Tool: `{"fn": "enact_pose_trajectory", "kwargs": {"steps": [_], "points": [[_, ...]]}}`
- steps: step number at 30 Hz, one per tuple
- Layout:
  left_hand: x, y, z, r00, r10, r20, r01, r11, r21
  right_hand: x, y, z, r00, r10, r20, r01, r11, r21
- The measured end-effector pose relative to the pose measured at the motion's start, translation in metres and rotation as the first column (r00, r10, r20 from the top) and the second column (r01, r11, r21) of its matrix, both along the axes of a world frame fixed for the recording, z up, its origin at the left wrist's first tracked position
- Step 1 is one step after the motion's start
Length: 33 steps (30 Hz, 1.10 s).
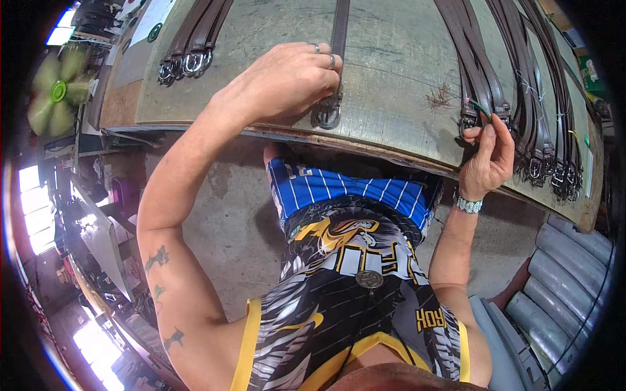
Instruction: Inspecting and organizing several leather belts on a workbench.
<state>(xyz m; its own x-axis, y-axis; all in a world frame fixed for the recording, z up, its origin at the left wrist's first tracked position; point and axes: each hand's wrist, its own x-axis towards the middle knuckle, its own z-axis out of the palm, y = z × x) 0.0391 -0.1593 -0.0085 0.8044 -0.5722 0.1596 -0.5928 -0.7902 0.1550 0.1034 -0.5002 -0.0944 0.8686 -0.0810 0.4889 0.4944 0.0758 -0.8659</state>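
My left hand [287,81] presses down on a dark leather belt [340,29] lying lengthwise on the worktable [391,72], fingers closed just above its metal buckle [326,116] at the near edge. My right hand [488,156] is raised at the table's front edge, pinching a thin green pen-like tool [479,107] beside the buckles of a bunch of dark belts [476,65].
Another group of belts [192,42] with buckles lies at the table's left. More belts [548,104] hang over the right end. A green fan [57,91] stands at the left. Grey rolls [567,274] lie on the concrete floor at the right.
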Motion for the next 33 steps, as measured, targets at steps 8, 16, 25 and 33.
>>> {"fn": "enact_pose_trajectory", "kwargs": {"steps": [8, 16, 25, 33], "points": [[-0.003, -0.010, -0.009, 0.994, -0.038, 0.104, 0.030, 0.997, 0.072, -0.001, 0.000, -0.002, 1.000, 0.002, 0.004, -0.002, 1.000, 0.020], [-0.010, -0.001, -0.015, 0.991, 0.104, -0.078, -0.113, 0.987, -0.113, 0.000, -0.002, -0.002, 1.000, -0.007, 0.005, 0.007, 1.000, -0.025], [-0.002, 0.001, -0.007, 0.992, -0.094, 0.083, 0.093, 0.996, 0.007, -0.001, 0.000, -0.002, 1.000, 0.001, 0.008, -0.001, 1.000, 0.001], [0.004, -0.015, -0.008, 0.996, -0.077, 0.045, 0.072, 0.992, 0.108, -0.001, 0.000, -0.002, 1.000, -0.009, -0.008, 0.009, 1.000, 0.023]]}}
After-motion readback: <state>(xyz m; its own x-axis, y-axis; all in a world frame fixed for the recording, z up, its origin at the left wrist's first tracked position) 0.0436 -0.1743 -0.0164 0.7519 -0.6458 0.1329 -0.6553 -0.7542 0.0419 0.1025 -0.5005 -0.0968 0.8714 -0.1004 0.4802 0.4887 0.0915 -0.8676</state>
